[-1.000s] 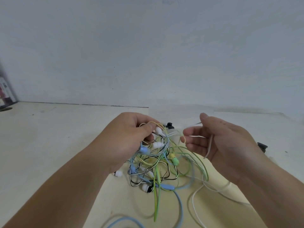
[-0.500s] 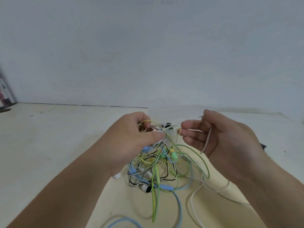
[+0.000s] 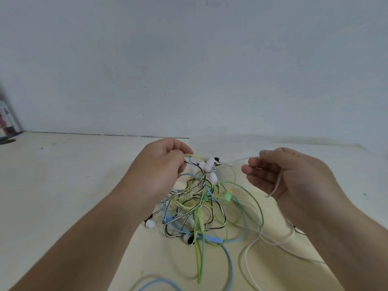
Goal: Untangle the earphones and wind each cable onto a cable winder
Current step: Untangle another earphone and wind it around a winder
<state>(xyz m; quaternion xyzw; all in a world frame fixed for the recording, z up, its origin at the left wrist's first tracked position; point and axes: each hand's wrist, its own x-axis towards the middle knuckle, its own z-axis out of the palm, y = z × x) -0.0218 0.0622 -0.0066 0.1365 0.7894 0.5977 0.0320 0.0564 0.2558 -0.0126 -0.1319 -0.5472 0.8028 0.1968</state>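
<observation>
A tangle of earphone cables [image 3: 201, 204] in green, yellow, blue, white and black-and-white hangs between my hands above the table. My left hand [image 3: 159, 171] pinches the top of the bundle by a yellow cable, with white earbuds [image 3: 209, 164] just to its right. My right hand [image 3: 285, 177] is to the right of the tangle, fingers partly curled, with a white cable [image 3: 277, 183] looped across its palm. That white cable runs down to the table [image 3: 63, 185] and trails toward me. A blue cable [image 3: 230, 263] and a green cable [image 3: 198, 253] dangle below.
A small black object [image 3: 216, 159] sits behind the tangle. A pale wall [image 3: 189, 70] rises at the table's back edge. A box or book [image 3: 7, 120] stands at the far left. A seam divides the table into two surfaces near the middle.
My hands have drawn apart; the left lifted the bundle slightly and shifted left, the right moved right and opened a little, with the white cable still across its palm.
</observation>
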